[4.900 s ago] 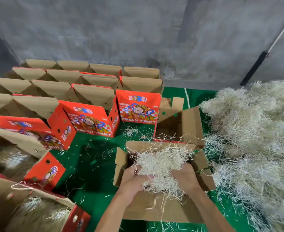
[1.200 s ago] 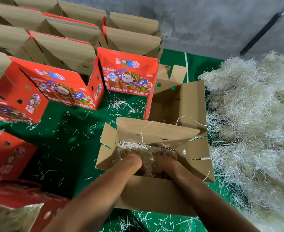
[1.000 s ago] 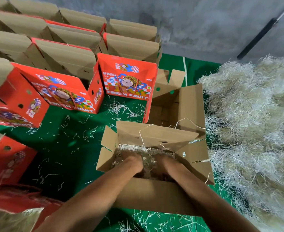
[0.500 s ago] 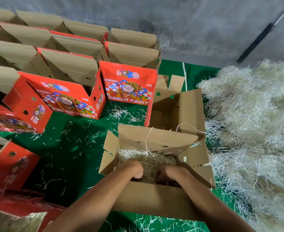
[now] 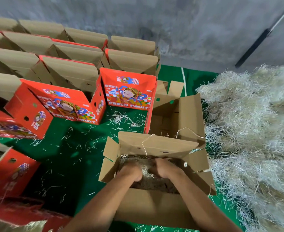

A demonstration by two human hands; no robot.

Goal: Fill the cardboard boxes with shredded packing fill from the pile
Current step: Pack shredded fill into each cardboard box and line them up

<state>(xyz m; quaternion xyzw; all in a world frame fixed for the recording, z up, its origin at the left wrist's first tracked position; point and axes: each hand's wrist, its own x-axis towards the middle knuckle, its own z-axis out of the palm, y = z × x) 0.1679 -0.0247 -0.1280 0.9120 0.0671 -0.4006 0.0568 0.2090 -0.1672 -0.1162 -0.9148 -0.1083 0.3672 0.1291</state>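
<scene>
An open cardboard box [image 5: 154,208] stands right in front of me on the green floor mat, with pale shredded fill [image 5: 145,170] inside it. My left hand [image 5: 129,172] and my right hand [image 5: 165,169] are both down in the box, pressed on the fill; their fingers are curled into the shreds and partly hidden. A large heap of the same shredded fill [image 5: 255,131] lies to the right of the box. Behind it an empty open box [image 5: 185,114] holds only a few strands.
Rows of red "Fresh Fruit" boxes [image 5: 128,91] with raised brown flaps fill the back left. More red boxes [image 5: 8,173] stand at the near left, some with fill. Loose shreds litter the green mat [image 5: 67,156]. A grey wall [image 5: 188,30] closes the back.
Earlier I held a clump of fill above the box; now it is inside. Over the last second both hands have stayed in the box, pushing down, and the view has shifted slightly.
</scene>
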